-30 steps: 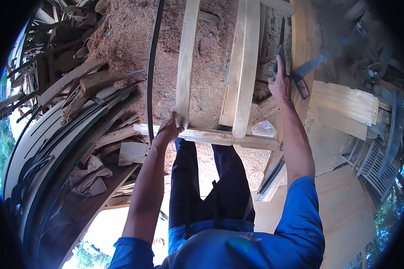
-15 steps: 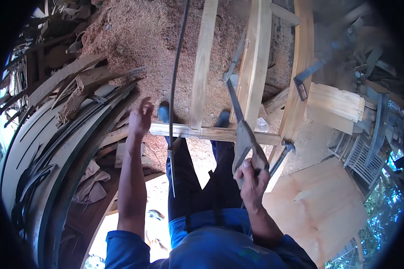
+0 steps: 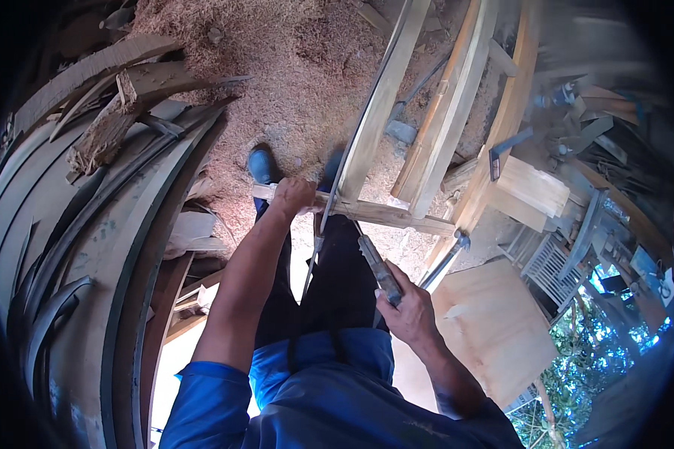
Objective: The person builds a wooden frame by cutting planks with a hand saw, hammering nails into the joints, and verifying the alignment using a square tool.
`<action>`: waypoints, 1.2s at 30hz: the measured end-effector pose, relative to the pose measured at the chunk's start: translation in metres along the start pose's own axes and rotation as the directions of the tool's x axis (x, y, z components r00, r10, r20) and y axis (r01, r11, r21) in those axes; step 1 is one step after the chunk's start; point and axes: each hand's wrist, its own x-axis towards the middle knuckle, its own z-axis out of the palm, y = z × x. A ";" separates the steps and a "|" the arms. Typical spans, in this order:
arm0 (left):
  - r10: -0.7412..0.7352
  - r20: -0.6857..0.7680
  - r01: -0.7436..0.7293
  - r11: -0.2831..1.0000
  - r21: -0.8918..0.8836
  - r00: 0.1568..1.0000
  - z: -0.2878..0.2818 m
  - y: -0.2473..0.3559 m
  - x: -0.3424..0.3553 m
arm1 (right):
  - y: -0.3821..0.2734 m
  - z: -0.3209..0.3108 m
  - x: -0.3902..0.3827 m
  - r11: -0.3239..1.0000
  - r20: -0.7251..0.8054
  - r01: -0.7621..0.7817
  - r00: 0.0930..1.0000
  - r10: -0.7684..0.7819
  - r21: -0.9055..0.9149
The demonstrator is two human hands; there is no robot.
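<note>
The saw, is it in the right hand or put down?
In hand: the right hand is closed around the saw at its handle.

The shirt [image 3: 322, 408] is blue, the rail [image 3: 397, 215] tan.

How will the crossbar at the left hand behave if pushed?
Likely stiff: the crossbar looks like straight, solid wood. Probably won't roll: its visible face looks flat, and the left hand is on it. May resist sliding: its right end meets the long plank, though I can't tell if they're joined.
</note>
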 end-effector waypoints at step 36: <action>-0.016 0.146 0.035 0.991 -0.132 0.989 -0.024 0.013 0.000 | -0.006 0.023 0.072 0.986 0.117 -0.107 0.986 0.123 -0.129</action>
